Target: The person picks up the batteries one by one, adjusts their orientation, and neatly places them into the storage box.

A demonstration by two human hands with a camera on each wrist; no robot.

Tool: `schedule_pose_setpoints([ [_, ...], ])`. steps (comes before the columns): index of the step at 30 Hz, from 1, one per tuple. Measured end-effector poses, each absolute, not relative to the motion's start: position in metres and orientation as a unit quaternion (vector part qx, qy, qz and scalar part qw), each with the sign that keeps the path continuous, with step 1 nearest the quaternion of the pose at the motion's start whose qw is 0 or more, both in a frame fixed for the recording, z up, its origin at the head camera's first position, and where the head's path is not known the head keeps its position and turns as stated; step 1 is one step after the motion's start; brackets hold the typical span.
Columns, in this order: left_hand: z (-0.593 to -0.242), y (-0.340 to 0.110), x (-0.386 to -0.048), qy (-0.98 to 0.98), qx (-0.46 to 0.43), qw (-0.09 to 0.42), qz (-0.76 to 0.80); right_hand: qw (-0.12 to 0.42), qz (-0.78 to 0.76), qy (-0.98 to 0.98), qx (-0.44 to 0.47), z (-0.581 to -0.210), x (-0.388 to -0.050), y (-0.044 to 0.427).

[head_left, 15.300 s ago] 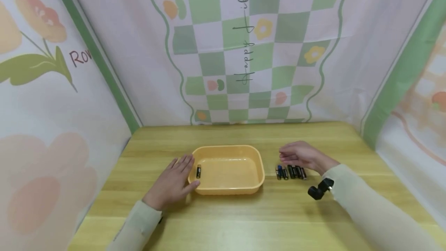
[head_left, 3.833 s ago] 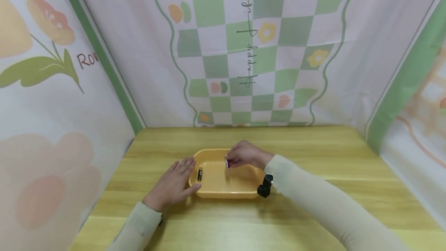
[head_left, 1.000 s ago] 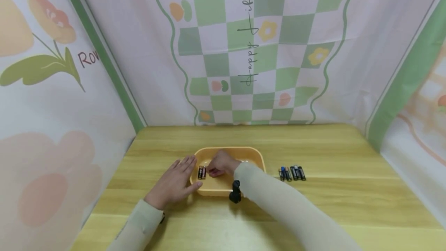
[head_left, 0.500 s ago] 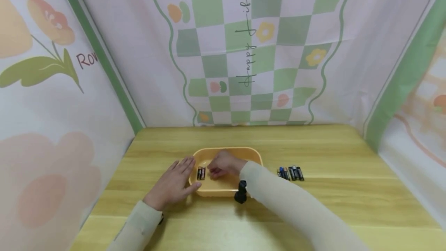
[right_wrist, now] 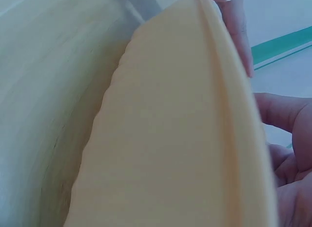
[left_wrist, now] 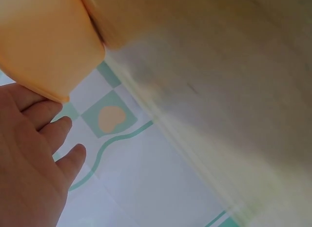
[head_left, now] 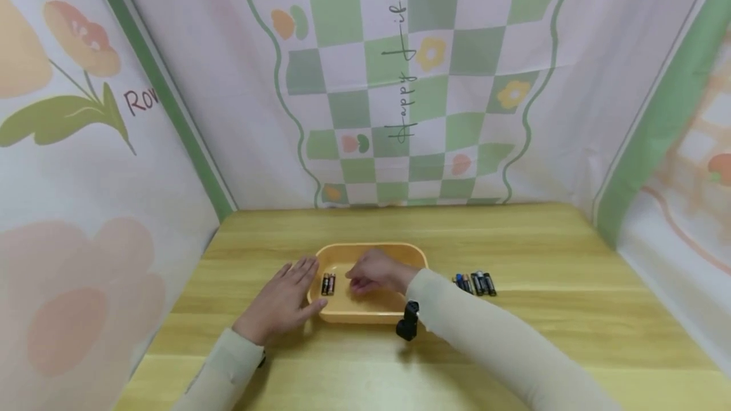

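Note:
A yellow-orange plastic tray stands on the wooden table. Two small batteries, a dark one and a reddish one, lie side by side near its left end. My left hand rests against the tray's left edge with fingers spread; the left wrist view shows its fingertips at the rim. Inside the tray, right of the two batteries, my right hand hovers with loosely bent fingers, and no battery shows in it. In the right wrist view the tray's side wall hides part of that hand.
Several more batteries lie in a row on the table right of the tray, partly behind the right sleeve. Patterned cloth hangs behind the table and at both sides.
The right hand brought a second battery into the tray and laid it beside the first. Over the last second it has drawn slightly rightward from the pair. The left hand has stayed put.

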State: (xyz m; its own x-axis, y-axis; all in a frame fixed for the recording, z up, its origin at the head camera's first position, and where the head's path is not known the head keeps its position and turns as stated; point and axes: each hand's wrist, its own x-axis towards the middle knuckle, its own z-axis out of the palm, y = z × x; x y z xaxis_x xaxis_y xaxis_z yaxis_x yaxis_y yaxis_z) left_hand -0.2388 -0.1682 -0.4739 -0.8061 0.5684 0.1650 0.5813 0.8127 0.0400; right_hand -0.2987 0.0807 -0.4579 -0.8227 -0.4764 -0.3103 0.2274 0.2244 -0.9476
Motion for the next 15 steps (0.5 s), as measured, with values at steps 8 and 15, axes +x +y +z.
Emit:
schedule_pose_setpoints([
  [8,-0.480,-0.169,-0.238,-0.943,-0.317,0.089,-0.045,0.278,-0.606,0.738,-0.107,-0.459,-0.289,0.093],
  [15,-0.476,-0.170,-0.239,-0.943,-0.315,0.090,-0.047,0.277,-0.620,0.727,-0.104,-0.456,-0.288,0.098],
])
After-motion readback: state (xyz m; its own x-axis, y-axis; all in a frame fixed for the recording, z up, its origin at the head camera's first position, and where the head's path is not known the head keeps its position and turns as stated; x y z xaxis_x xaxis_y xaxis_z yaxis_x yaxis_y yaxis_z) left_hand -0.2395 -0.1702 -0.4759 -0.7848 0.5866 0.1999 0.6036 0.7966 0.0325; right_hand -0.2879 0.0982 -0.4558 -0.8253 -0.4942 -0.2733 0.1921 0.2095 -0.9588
